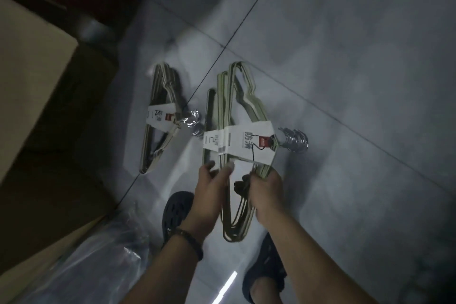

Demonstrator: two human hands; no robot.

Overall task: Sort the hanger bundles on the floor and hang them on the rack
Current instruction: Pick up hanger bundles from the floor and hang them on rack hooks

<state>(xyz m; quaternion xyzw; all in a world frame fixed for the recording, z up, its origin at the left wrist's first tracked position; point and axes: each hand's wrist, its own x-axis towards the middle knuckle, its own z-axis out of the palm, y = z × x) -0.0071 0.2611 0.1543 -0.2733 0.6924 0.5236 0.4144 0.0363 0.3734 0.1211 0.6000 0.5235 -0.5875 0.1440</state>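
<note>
Holding two hanger bundles side by side, we have both hands closed on their lower ends. Our left hand [212,189] pinches the narrower bundle [212,116] just under its white paper band, thumb and fingers curled round the wires. Our right hand [265,191] is wrapped round the lower arm of the wider bundle [243,103], just below its own label [249,143], so neither hand is free.

Both held bundles run straight away from us, long axes pointing forward from the hands, with the chrome hooks [294,140] jutting out to the right of the right hand's bundle. Whether their far ends rest on the floor [345,57] or hang just above it, we cannot tell.

A third bundle [161,116] lies flat on the floor ahead and to the left of our left hand, well apart from it. Its long axis runs nearly parallel to the ones we hold, and its hooks point right, toward the held pair. The left hand is the nearer one to it, so we judge a reach would go forward and left, once that hand gives up its load.

No rack is in view. A cardboard box [32,76] stands farther left, and clear plastic wrap [98,261] lies beside our left forearm.
</note>
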